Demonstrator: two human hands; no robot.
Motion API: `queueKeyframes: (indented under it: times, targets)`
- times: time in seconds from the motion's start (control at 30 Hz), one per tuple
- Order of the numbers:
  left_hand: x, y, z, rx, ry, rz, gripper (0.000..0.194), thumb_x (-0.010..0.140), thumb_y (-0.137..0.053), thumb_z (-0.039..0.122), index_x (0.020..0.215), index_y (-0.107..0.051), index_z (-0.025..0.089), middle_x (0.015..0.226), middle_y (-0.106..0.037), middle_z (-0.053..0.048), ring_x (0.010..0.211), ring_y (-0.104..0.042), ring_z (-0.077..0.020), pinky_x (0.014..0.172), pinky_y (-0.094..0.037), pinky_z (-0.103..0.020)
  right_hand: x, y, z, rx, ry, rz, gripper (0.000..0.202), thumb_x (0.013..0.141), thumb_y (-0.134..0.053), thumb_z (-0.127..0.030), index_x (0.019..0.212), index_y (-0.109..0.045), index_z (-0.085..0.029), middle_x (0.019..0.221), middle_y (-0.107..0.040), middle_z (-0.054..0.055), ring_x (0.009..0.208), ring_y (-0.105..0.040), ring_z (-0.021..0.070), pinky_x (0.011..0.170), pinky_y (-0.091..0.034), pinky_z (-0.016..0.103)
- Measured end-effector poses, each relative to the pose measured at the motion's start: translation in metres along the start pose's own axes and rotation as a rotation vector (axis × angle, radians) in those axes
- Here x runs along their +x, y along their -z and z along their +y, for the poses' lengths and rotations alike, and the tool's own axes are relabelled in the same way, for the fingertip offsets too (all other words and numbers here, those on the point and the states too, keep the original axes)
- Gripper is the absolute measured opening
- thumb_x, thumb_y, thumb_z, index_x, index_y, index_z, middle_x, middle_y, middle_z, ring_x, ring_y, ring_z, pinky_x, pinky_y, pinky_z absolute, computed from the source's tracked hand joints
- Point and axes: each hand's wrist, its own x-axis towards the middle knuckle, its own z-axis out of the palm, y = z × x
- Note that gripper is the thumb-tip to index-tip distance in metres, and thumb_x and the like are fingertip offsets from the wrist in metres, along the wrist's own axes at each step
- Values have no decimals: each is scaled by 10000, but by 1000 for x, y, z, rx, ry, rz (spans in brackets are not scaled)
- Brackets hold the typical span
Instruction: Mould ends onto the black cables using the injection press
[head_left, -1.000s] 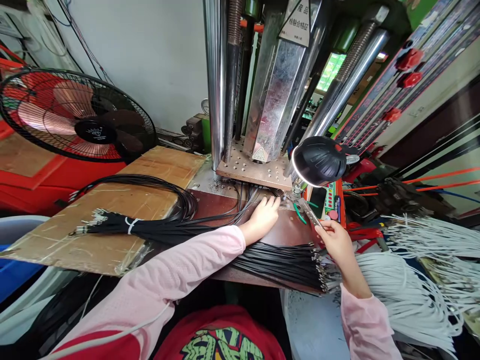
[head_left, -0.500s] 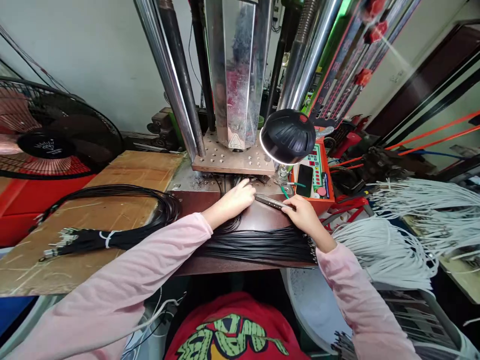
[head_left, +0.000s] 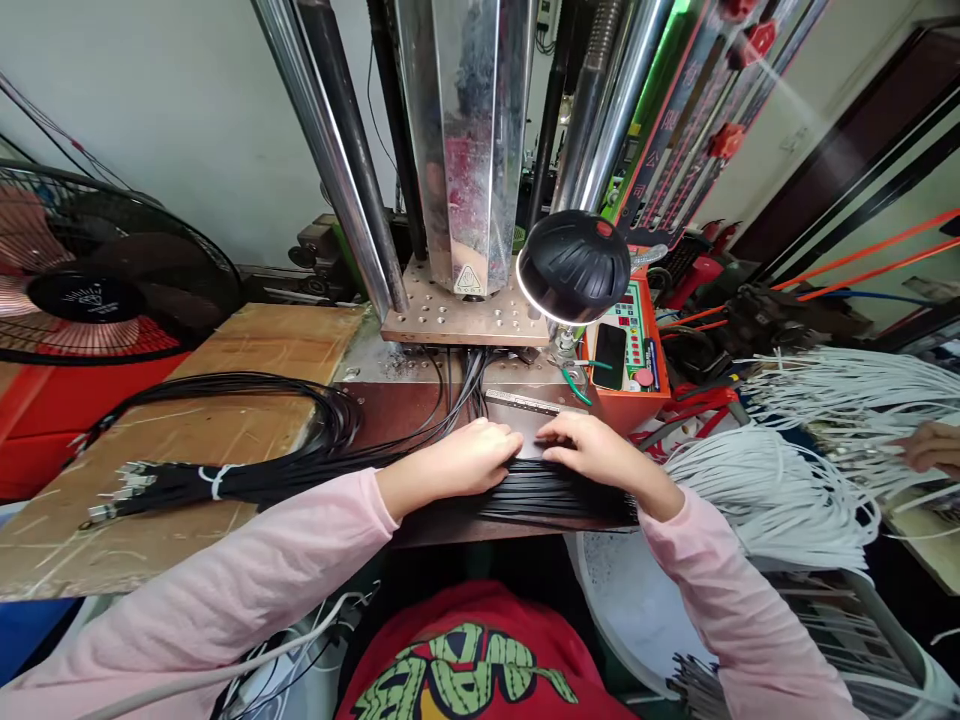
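Note:
My left hand rests on the black cables near the table's front, its fingers curled; what they grip, if anything, is hidden. To its right, my right hand hovers over or touches the same cables with its fingers apart. Behind both hands a flat metal strip lies on the brown table. Several cables run back under the press plate. A tied cable bundle lies at the left.
A black lamp, green-handled pliers and a phone on the orange control box stand at the right. White cables are beyond. Another person's hand shows at the right edge. A fan is at the left.
Both my hands have moved back toward me onto the black cables. My right hand has let go of the metal strip, which now lies on the table. Another person's hand has appeared at the right.

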Motion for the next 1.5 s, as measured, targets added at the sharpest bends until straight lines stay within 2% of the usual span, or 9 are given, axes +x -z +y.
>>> queueKeyframes:
  times: [0.23, 0.4, 0.57, 0.73, 0.93, 1.03, 1.17, 1.27, 1.5]
  targets:
    - [23, -10, 15, -18, 169, -90, 222, 798, -530, 118, 979, -658, 120, 912, -714, -138, 874, -693, -307, 745, -509, -374, -8, -10, -9, -95, 4, -50, 193, 883, -668, -251, 1068, -704, -213, 1002, -683, 49, 928, -626, 185, 850, -487, 307]
    - [23, -20, 16, 5, 198, -28, 254, 792, -513, 111, 1012, -639, 103, 954, -706, -153, 920, -682, -303, 805, -520, -384, -3, -19, -23, -345, 50, -51, 191, 901, -660, -333, 1044, -694, -211, 943, -644, 59, 955, -569, 224, 849, -459, 339]
    - [18, -18, 16, -32, 268, 28, 215, 829, -447, 129, 959, -619, 118, 1030, -663, -156, 980, -642, -282, 863, -501, -378, 1, -29, -34, -603, 18, -4, 88, 930, -572, -195, 884, -646, -186, 908, -609, 60, 853, -570, 209, 701, -433, 302]
    - [10, -7, 4, -287, 350, 172, 126, 818, -468, 169, 857, -587, 156, 962, -647, -87, 867, -612, -210, 776, -475, -307, -1, -12, -35, -744, -108, 117, 146, 948, -499, -124, 918, -624, -193, 995, -598, 91, 810, -571, 201, 561, -356, 293]
    - [6, 14, -23, -650, 242, 64, 222, 886, -475, 313, 808, -621, 164, 761, -656, -11, 698, -589, -160, 629, -431, -251, 0, 13, -15, -817, -191, 247, 196, 943, -500, -130, 872, -679, -167, 943, -637, 125, 884, -560, 256, 643, -397, 323]
    - [25, 13, -40, -596, 171, 192, 319, 944, -396, 304, 853, -662, 154, 855, -695, -47, 801, -626, -178, 758, -471, -270, 9, 16, -2, -586, -156, 314, 184, 935, -543, -181, 924, -726, -193, 907, -681, 92, 889, -583, 238, 732, -438, 327]
    - [62, -1, -57, -309, 91, 347, 209, 877, -548, 254, 981, -685, 136, 1017, -693, -113, 966, -622, -227, 894, -456, -323, 26, 16, 13, 35, -165, 364, 148, 868, -629, -227, 940, -759, -234, 939, -737, 26, 864, -658, 188, 801, -498, 309]
    - [81, -10, -66, -225, 25, 278, 226, 877, -565, 313, 851, -710, 140, 854, -691, -98, 806, -614, -213, 792, -454, -314, 36, 15, 20, 349, -186, 289, 165, 820, -663, -300, 924, -761, -218, 898, -748, 34, 808, -679, 198, 756, -539, 323]
    - [82, -13, -83, -512, 21, 48, 231, 775, -623, 320, 622, -621, 147, 547, -487, 38, 508, -399, -100, 508, -303, -226, 48, 14, 14, 648, -259, 153, 231, 688, -762, -333, 846, -662, -197, 753, -704, 9, 663, -665, 166, 587, -519, 263]
